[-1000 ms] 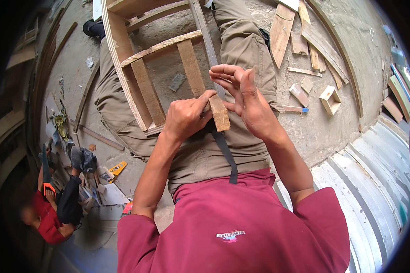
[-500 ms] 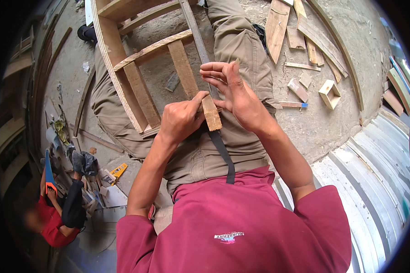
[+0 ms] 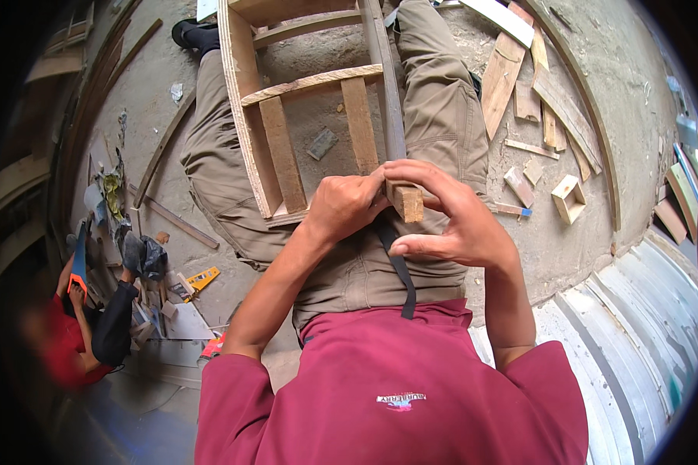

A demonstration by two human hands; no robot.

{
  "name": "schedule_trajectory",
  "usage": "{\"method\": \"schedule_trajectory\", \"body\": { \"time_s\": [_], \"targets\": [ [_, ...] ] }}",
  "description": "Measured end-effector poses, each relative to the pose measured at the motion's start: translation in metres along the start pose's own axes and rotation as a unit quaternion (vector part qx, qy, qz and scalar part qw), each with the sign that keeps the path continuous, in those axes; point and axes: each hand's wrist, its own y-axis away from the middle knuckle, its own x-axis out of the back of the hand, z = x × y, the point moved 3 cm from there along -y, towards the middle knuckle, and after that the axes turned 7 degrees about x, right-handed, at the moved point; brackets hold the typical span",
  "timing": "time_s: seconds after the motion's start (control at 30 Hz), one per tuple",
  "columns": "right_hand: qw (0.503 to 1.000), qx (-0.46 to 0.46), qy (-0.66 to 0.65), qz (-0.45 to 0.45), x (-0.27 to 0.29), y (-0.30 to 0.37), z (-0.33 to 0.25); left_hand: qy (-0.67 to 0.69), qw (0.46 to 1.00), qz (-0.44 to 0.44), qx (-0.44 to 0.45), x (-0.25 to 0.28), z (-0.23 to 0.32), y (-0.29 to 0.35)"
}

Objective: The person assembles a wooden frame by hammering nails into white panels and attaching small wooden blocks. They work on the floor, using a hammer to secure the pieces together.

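Between my legs lies a wooden frame (image 3: 257, 155) with rounded crosspieces and short slats (image 3: 360, 116) fixed lengthwise. My left hand (image 3: 343, 205) is closed on a short wooden strip (image 3: 408, 203) at the frame's near right corner, with the strip's rough cut end facing me. Curved over that strip, my right hand (image 3: 469, 225) has its fingers lying along the top and its thumb held well apart below. The far part of the strip is hidden behind the fingers. A dark strap (image 3: 399, 271) hangs beneath it on my trousers.
Boards and offcuts (image 3: 512, 77) lie on the floor at the right, near a small open wooden box (image 3: 568, 200). Corrugated metal sheets (image 3: 597, 310) stand at the lower right. At the left another person (image 3: 89, 333) in red holds a handsaw (image 3: 78, 260); a yellow tool (image 3: 202, 280) lies nearby.
The frame appears shifted right in view. My right hand has come down from its raised, spread pose and curved over the wooden strip. My left hand keeps its hold.
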Motion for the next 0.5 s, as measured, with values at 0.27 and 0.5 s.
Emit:
{"method": "schedule_trajectory", "body": {
  "time_s": [0.27,0.5],
  "targets": [
    [0.981,-0.018,0.168,0.094,0.038,0.003,-0.034,0.278,0.942,0.08,0.172,0.052,-0.031,0.01],
    [0.906,0.09,-0.068,0.409,0.096,-0.011,-0.04,0.509,0.796,0.24,0.223,0.076,-0.066,0.013]
  ]
}}
